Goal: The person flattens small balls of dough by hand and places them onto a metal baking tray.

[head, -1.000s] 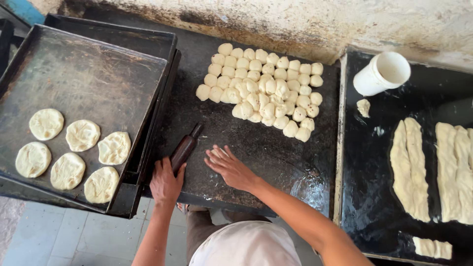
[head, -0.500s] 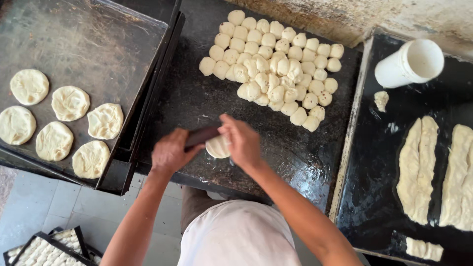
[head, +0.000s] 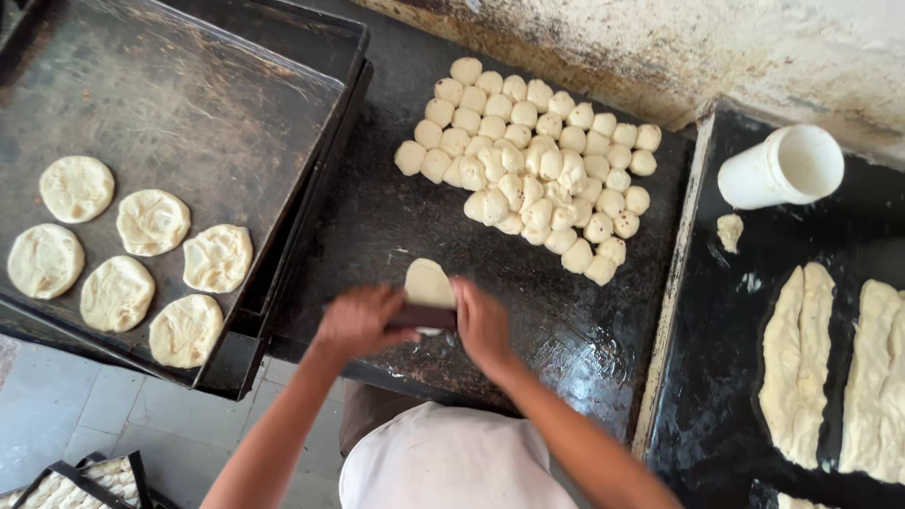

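Note:
Both my hands press a short dark rolling pin [head: 421, 316] over a piece of dough [head: 428, 282] on the dark worktop [head: 377, 217]. My left hand [head: 360, 320] grips the pin's left end and my right hand [head: 482, 325] covers its right end. The dough spreads out flat and oval beyond the pin. Behind it lies a cluster of several small dough balls [head: 533, 165].
A dark baking tray [head: 170, 85] at the left holds several flattened dough rounds [head: 151, 222]. At the right, a black tray [head: 745, 377] carries long dough strips [head: 797, 363], a small dough scrap [head: 730, 231] and a white cup [head: 782, 168]. A crate [head: 75, 476] sits on the floor.
My hands took up the pin, placed it on a dough ball, and have rolled it into a flatter, longer oval.

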